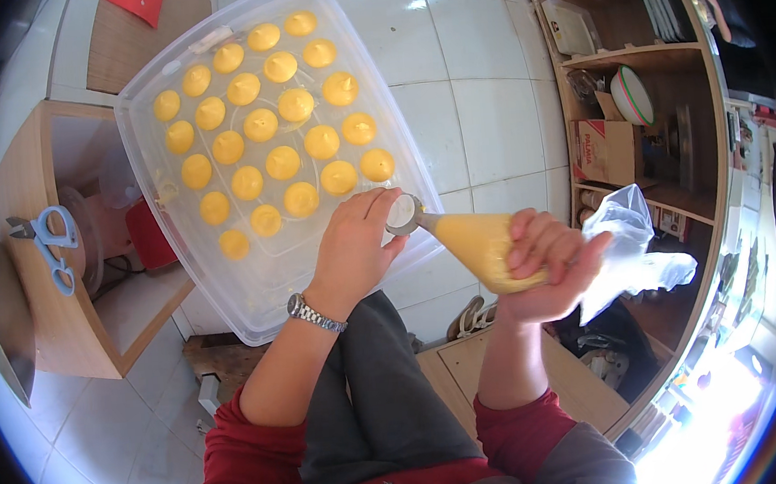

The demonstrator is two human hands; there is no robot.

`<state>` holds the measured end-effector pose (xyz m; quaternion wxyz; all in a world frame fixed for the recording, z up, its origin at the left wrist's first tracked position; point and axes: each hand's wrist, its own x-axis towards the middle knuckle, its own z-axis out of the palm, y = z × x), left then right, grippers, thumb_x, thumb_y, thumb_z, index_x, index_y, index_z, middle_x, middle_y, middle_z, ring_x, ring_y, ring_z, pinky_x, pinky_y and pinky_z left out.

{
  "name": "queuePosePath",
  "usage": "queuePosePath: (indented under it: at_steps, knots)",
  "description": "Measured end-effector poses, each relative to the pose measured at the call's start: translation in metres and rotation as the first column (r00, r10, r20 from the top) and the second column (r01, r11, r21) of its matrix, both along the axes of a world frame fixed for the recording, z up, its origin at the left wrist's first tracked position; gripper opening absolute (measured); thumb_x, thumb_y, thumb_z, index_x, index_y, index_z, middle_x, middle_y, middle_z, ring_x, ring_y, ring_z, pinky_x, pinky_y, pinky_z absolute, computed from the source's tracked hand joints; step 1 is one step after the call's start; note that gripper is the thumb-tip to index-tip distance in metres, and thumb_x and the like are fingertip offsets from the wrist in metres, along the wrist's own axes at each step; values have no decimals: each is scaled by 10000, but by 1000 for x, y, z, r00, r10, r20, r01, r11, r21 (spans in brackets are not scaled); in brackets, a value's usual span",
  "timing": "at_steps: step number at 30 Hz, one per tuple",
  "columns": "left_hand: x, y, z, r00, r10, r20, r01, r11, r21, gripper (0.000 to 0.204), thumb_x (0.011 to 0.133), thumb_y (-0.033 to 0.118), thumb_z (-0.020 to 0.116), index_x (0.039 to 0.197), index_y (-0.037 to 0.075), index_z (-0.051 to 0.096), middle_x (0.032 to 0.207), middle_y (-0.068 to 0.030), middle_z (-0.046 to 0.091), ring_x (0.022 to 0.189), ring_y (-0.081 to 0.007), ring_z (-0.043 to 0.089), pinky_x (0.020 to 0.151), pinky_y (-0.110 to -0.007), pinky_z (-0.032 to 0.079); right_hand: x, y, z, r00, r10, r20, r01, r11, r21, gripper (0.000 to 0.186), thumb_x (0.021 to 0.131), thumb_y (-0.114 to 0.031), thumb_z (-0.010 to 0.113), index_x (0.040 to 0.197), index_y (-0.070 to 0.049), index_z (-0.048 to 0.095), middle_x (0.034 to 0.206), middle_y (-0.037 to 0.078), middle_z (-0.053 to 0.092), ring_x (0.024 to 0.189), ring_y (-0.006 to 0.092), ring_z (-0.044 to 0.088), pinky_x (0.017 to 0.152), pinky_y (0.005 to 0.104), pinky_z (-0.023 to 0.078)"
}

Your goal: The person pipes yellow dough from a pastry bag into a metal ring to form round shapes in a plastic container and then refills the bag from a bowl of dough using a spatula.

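Observation:
My right hand is wrapped round a clear piping bag full of yellow batter, its slack plastic end hanging out to the right. The bag's metal nozzle points left and meets a small round white cup with a greyish rim. My left hand, a watch on its wrist, grips that cup between fingers and thumb. Both hands are over the near right edge of a translucent plastic tray. Rows of round yellow batter mounds, many with small peaks, cover much of it. Whatever is inside the cup is unclear.
At the left stands a wooden cabinet with blue-handled scissors on its side. Wooden shelves on the right hold a cardboard box and a bowl. White floor tiles lie beyond the tray.

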<state>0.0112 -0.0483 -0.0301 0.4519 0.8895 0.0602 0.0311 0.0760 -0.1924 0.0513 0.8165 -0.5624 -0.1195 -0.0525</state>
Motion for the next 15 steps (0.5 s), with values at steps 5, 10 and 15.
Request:
queuePosePath:
  at_steps: [5, 10, 15]
  knots:
    - [-1, 2, -2, 1000, 12, -2, -12, 999, -44, 527, 595, 84, 736, 1077, 58, 526, 1032, -107, 562, 952, -275, 529, 817, -340, 433, -5, 24, -15, 994, 62, 93, -21, 920, -392, 511, 957, -271, 169, 477, -136, 280, 397, 32, 364, 403, 142, 362, 585, 291, 383]
    - [-1, 2, 0, 1000, 11, 2, -11, 998, -62, 503, 608, 62, 716, 1070, 35, 519, 1022, -114, 560, 946, -269, 527, 824, -347, 424, -8, 32, -25, 998, 22, 50, 3, 896, -445, 493, 957, -240, 192, 487, -126, 288, 399, 27, 355, 389, 133, 351, 563, 276, 391]
    - [-2, 2, -3, 1000, 27, -12, -28, 998, -64, 511, 607, 73, 722, 1077, 56, 523, 1024, -110, 563, 952, -273, 526, 823, -346, 425, -9, 31, -31, 998, 45, 49, -22, 913, -408, 484, 955, -235, 217, 489, -125, 292, 394, 19, 334, 384, 128, 347, 550, 271, 387]
